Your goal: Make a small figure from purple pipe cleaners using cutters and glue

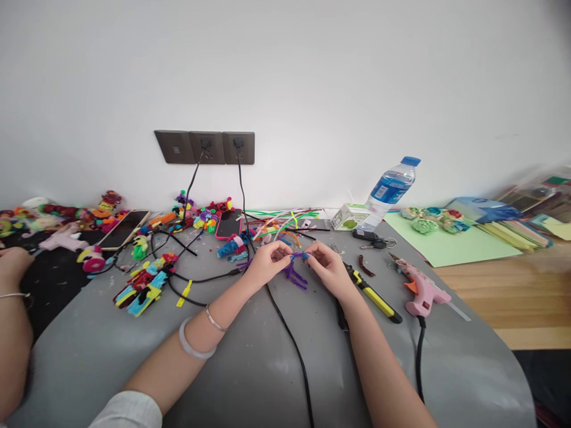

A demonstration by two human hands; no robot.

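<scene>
My left hand [266,263] and my right hand [327,267] meet over the grey mat [250,368], both pinching a small purple pipe-cleaner figure [295,272] with a blue bit at its top. Its purple legs hang down between my fingers. A white bangle and a thin metal bracelet sit on my left wrist. A black cable [289,339] runs under my hands toward me.
A pink glue gun [422,291] and yellow-black pliers [375,296] lie to the right. Loose pipe cleaners [285,223], two phones, finished colourful figures [145,284], a water bottle [387,191] and green paper [450,245] lie behind. Another person's arm [13,309] is at far left.
</scene>
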